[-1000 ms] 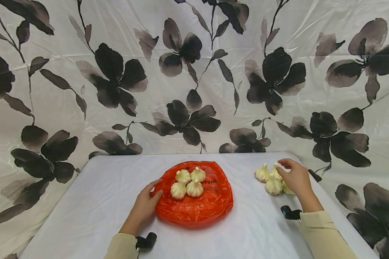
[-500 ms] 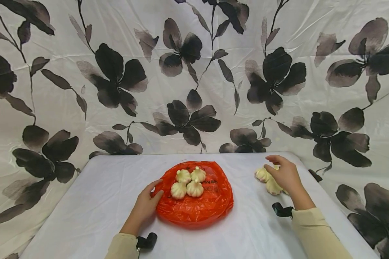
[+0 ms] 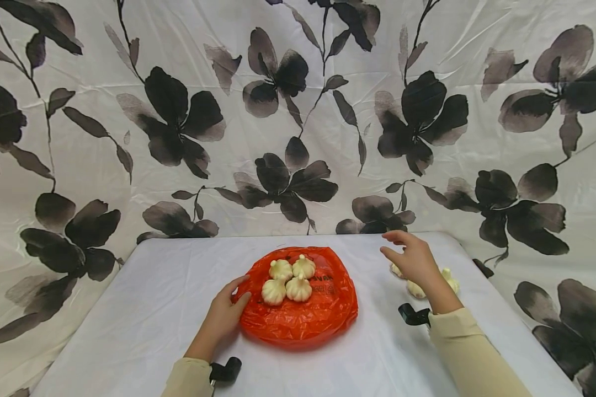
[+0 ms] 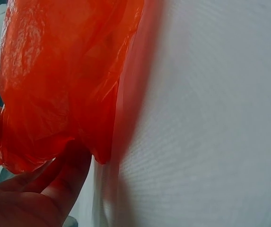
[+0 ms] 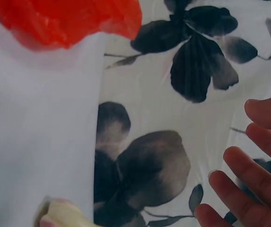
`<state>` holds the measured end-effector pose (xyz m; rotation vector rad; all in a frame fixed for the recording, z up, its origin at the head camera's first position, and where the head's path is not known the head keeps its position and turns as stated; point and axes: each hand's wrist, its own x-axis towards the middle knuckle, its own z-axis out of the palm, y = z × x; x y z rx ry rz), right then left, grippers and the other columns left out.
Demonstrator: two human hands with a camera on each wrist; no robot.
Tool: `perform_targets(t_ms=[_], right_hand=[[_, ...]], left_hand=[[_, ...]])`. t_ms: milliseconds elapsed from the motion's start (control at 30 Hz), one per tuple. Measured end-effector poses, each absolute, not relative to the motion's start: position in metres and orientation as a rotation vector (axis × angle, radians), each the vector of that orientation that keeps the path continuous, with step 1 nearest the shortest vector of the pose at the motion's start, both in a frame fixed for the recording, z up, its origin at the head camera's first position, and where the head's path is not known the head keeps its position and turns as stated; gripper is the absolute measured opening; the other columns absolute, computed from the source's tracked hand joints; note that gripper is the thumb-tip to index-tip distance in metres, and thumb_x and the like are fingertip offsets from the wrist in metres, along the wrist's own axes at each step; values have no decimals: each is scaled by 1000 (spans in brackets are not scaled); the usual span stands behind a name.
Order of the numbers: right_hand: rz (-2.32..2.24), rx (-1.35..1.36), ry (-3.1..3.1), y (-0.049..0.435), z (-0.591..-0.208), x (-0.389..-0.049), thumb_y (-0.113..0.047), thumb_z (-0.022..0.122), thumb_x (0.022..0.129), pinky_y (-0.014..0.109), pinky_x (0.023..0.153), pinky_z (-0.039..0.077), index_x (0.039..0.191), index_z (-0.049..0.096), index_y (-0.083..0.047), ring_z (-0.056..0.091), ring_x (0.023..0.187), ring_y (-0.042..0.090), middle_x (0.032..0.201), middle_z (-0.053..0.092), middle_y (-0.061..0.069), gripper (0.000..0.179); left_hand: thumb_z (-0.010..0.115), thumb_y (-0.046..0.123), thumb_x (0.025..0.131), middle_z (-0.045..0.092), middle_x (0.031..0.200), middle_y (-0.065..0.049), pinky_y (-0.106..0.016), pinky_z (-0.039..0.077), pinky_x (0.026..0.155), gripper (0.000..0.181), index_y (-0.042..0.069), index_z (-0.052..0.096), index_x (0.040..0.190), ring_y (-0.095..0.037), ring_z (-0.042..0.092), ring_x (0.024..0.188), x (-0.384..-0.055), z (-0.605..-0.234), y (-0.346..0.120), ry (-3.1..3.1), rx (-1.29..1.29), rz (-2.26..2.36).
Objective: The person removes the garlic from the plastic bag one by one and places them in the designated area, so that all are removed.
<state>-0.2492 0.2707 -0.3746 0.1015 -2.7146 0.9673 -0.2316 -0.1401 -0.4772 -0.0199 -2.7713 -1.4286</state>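
Observation:
Garlic bulbs (image 3: pixel 299 288) sit grouped on a red plastic bag (image 3: pixel 323 314) that lies puffed out on the table. At its left edge my left hand (image 3: pixel 223 309) grips the bag; in the left wrist view the curved fingers (image 4: pixel 64 184) go partly behind the red film (image 4: pixel 64 80). My right hand (image 3: pixel 412 259) hangs over a second cluster of garlic (image 3: pixel 417 289), fingers spread and thumb apart, holding nothing. It hides part of that cluster. In the right wrist view the parted fingers (image 5: pixel 249 175) show, with one pale garlic bulb (image 5: pixel 64 215) at the lower edge.
A white cloth covers the table (image 3: pixel 144 309). Behind it hangs a curtain (image 3: pixel 298 110) printed with dark flowers, also seen past the right edge. Each wrist wears a black camera mount (image 3: pixel 225 369).
My right hand has moved left across the right-hand garlic cluster, uncovering a bulb on its right side and hiding others. The left hand and the bag have stayed put.

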Motion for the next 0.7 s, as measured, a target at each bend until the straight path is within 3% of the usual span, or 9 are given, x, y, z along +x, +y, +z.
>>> perform_targets(t_ms=[700], right_hand=[[942, 412, -2701, 212, -353, -268, -25, 71, 87, 49, 98, 50, 118, 67, -13, 61, 114, 31, 118, 68, 9, 33]], left_hand=[[55, 24, 98, 40, 151, -17, -57, 40, 107, 48, 22, 44, 145, -41, 39, 138, -231, -478, -142, -2772, -16, -1441]])
